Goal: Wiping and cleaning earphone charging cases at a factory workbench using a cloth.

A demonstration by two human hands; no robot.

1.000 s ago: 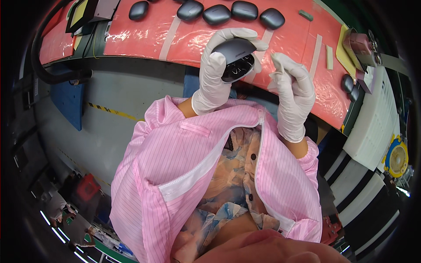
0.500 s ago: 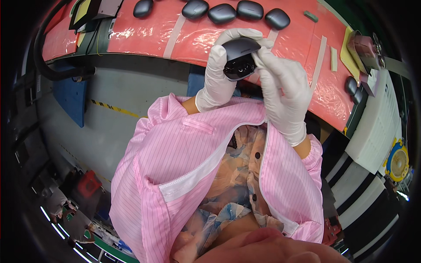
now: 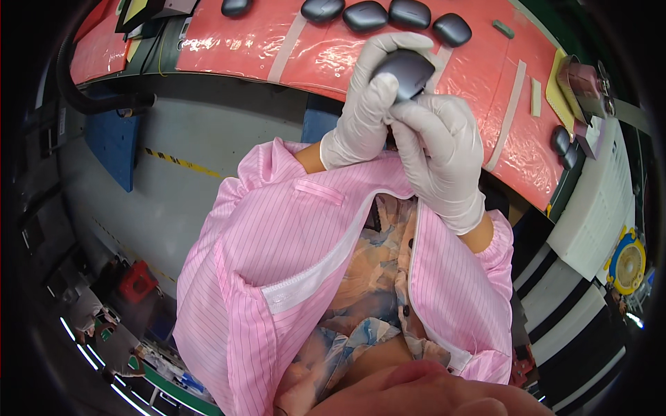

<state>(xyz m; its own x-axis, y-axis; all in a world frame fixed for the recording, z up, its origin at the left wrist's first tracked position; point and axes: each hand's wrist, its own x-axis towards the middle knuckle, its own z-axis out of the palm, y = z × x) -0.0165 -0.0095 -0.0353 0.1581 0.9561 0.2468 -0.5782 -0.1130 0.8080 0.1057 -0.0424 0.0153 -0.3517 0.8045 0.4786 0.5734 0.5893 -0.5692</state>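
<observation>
Over the near edge of the red mat, both my gloved hands are at a dark grey, rounded earbud case (image 3: 408, 73). My left hand (image 3: 364, 107) wraps round its left and far sides, thumb on the top shell. Thumb and fingers of my right hand (image 3: 444, 152) are pinched together at its near edge; the fingertips' exact hold is partly hidden. The smooth outer shell faces me, and the inside does not show. Beyond my hands lies a row of similar cases (image 3: 365, 16) on the red mat (image 3: 236, 59).
Two small dark cases (image 3: 560, 141) lie near the mat's right edge. A small green piece (image 3: 503, 28) rests farther back. At the right stand a clear container (image 3: 581, 83) and a blue-and-yellow fan (image 3: 628, 262). A black hose (image 3: 90, 104) curves down on the left.
The earbud case has gone from standing ajar with its dark inside showing to turned with its outer shell toward me. My right fingers moved from its right side to its near edge.
</observation>
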